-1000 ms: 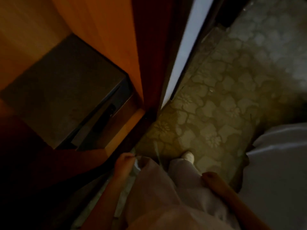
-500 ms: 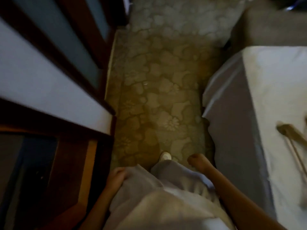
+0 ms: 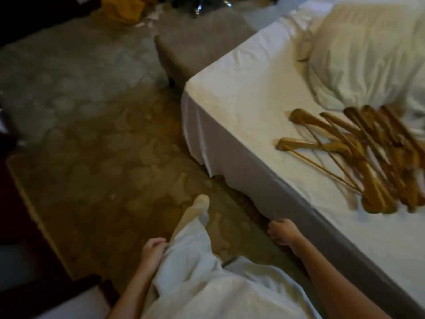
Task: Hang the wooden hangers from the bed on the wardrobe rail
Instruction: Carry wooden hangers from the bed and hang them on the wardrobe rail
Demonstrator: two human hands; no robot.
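Note:
A loose pile of several wooden hangers (image 3: pixel 363 157) lies on the white sheet of the bed (image 3: pixel 243 104) at the right. My right hand (image 3: pixel 284 232) hangs beside the bed's side, fingers curled, holding nothing, well below and left of the pile. My left hand (image 3: pixel 153 249) rests at my left thigh against my pale trousers, fingers loosely curled and empty. The wardrobe rail is out of view.
A pillow (image 3: pixel 368 51) lies at the head of the bed, just behind the hangers. A grey upholstered stool (image 3: pixel 197 42) stands beyond the bed's corner. Patterned carpet (image 3: pixel 103 146) covers the floor ahead. Dark furniture (image 3: pixel 13 215) lines the left edge. Yellow cloth (image 3: pixel 124 8) lies far back.
The view has swung right, away from the open wardrobe toward the bed. The hanger pile has come fully into sight. Both hands stay low at my sides.

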